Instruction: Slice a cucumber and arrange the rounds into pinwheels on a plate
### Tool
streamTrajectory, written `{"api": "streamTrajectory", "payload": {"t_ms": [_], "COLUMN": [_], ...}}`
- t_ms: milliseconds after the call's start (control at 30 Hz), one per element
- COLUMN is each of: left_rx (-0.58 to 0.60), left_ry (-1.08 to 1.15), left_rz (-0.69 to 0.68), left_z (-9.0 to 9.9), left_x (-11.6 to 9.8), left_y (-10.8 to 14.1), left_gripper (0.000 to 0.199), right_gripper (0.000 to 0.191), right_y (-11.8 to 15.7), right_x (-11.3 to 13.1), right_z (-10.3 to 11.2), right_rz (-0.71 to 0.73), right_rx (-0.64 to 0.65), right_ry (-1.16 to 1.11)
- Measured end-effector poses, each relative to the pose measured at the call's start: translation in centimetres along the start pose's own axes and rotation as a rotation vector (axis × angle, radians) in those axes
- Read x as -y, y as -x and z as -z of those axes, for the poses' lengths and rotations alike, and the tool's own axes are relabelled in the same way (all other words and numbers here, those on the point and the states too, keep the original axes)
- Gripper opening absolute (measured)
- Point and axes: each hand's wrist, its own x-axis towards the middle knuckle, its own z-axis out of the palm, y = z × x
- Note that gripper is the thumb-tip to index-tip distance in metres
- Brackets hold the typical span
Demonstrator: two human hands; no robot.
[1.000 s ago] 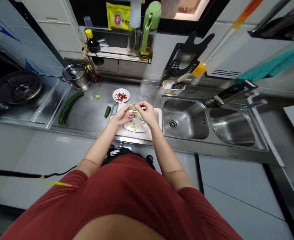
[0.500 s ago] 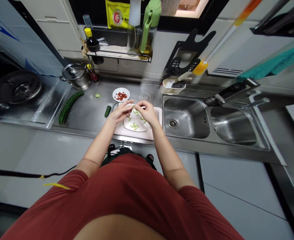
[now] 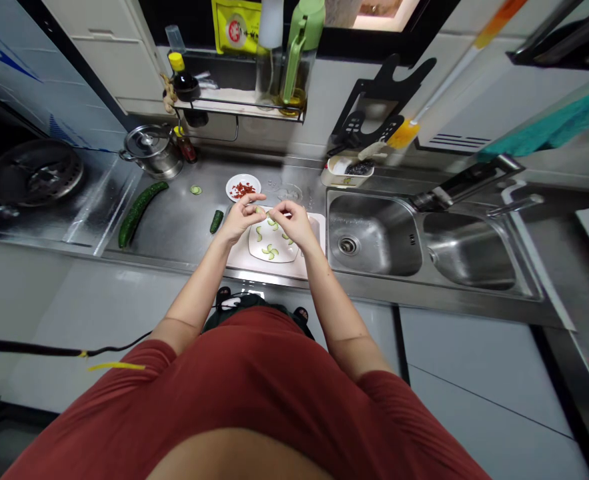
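Observation:
Over the top of a white plate (image 3: pixel 279 256), my left hand (image 3: pixel 243 219) pinches a small green cucumber slice (image 3: pixel 259 210) between thumb and finger. My right hand (image 3: pixel 293 224) meets it from the right, fingertips closed on a small green cucumber piece near the left fingertips. Curved cucumber slices (image 3: pixel 270 252) lie on the plate in small groups. The plate rests on a pale cutting board (image 3: pixel 315 227). Behind my hands is a white dish of red chopped pieces (image 3: pixel 243 188). A short cucumber piece (image 3: pixel 216 221) lies left of the board.
A long cucumber (image 3: pixel 139 212) and thin slices (image 3: pixel 195 190) lie on the steel counter at left. Near the wall stand a steel pot (image 3: pixel 150 151) and a utensil holder (image 3: pixel 347 175). A double sink (image 3: pixel 374 233) is at right, a pan (image 3: pixel 34 177) far left.
My left fingers have drawn together into a pinch and moved slightly left, uncovering more of the plate's left slices. My right hand stays nearly in place.

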Motion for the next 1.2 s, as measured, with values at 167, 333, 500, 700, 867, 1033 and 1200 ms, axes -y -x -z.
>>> {"api": "streamTrajectory", "payload": {"t_ms": [167,333,500,700,867,1033,1200], "left_rx": [-0.032,-0.077,-0.082,-0.134,-0.115,-0.088,-0.094], "left_ry": [-0.148,-0.232,-0.241,-0.294,-0.313,-0.384,-0.523], "left_rz": [-0.140,-0.185,-0.175,-0.109,-0.079,-0.023,0.033], "left_z": [-0.6,-0.8,-0.9,-1.3,-0.5,1.3,3.0], "left_x": [-0.3,-0.2,-0.3,-0.5,0.8,4.2,7.8], "left_y": [0.3,0.2,0.2,0.4,0.1,-0.4,-0.8], "left_gripper": [0.047,0.041,0.040,0.038,0.036,0.037,0.035], "right_gripper": [0.022,0.021,0.022,0.021,0.020,0.018,0.014], "right_y": [-0.1,-0.2,-0.4,-0.6,-1.0,-1.4,-1.6], "right_x": [0.0,-0.2,-0.4,-1.1,-3.4,-6.3,-8.1], "right_z": [0.1,0.1,0.0,-0.1,-0.2,-0.7,-1.7], "right_rz": [0.004,-0.003,-0.025,-0.049,-0.106,-0.177,-0.201], "right_rx": [-0.006,-0.007,0.001,-0.007,0.032,0.109,0.136], "right_ry": [0.000,-0.001,0.017,0.023,0.003,0.107,0.384]}}
